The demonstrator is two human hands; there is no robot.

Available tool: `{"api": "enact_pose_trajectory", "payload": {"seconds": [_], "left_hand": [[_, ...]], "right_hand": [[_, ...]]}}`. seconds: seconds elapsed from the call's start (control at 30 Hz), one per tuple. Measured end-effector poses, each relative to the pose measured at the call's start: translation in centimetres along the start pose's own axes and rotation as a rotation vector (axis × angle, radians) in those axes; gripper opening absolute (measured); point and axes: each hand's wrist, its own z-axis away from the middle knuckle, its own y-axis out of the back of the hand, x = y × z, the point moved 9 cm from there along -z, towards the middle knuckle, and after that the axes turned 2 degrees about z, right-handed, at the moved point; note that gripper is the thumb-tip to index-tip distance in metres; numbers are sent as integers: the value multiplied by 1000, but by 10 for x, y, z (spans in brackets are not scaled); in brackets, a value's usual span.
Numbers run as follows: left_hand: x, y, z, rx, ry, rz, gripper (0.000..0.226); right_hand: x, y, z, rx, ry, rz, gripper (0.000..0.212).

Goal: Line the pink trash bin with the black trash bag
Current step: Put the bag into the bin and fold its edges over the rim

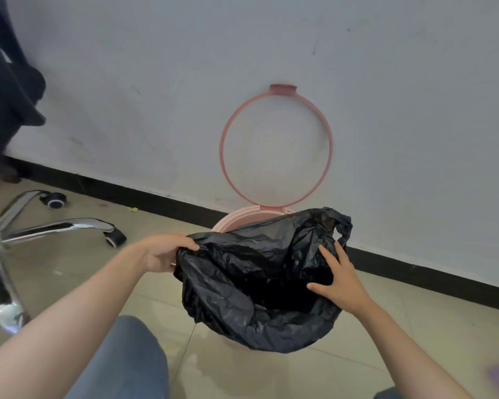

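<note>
Far off to the left of my left hand stood the shiny chair base (pixel 41 228) with its little wheels, out of my way on the floor tiles (pixel 415 341).

My left hand (pixel 163 253) was shut tight on the left edge of the black trash bag (pixel 257 283). I held that edge so the bag's mouth would stay wide and not fall shut.

The bag sat between my two hands, puffed up and crinkly. It covered most of the pink trash bin (pixel 242 218), so I could see only the far rim, a bit past my hands. I think the bag was partly inside the bin, but I could not tell how deep.

Past the bin, the pink ring (pixel 275 148) was flipped up against the wall (pixel 156 82). I think it stood up so the bag could go in first.

My right hand (pixel 340 279) lay flat with the fingers spread on the right side of the bag, gripping nothing. It seemed to press the bag down and out.
</note>
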Motion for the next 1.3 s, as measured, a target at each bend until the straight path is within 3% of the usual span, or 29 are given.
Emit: {"api": "enact_pose_trajectory", "payload": {"seconds": [0.13,0.3,0.43,0.53,0.63,0.7,0.8,0.9,1.07,1.2,1.3], "left_hand": [[-4,3,-7,-56,5,58,49],[14,15,-16,97,-170,206,9],[38,24,-18,255,-360,355,25],[40,25,-19,411,-405,83,27],[38,19,-19,458,-395,-37,13],[46,18,-18,500,-425,-129,24],[70,10,-10,658,-462,-641,32],[77,-20,-18,524,-405,-942,35],[80,-16,-20,563,-395,-828,3],[86,0,-22,648,-442,-631,18],[92,9,-30,709,-467,-557,17]], "right_hand": [[-2,0,1,-1,-1,10,89],[-3,0,1,-9,-14,13,88],[-2,-1,1,-12,-13,-5,89],[-1,-1,1,-16,-25,-7,89],[-2,-1,2,-36,-28,8,89],[-3,-1,4,-51,-35,48,85],[-8,19,0,97,-40,310,66],[-25,42,-14,250,4,448,56],[-44,22,-54,40,145,570,54],[-32,16,-86,-69,61,483,56],[-18,4,-107,-166,-4,235,60]]}}
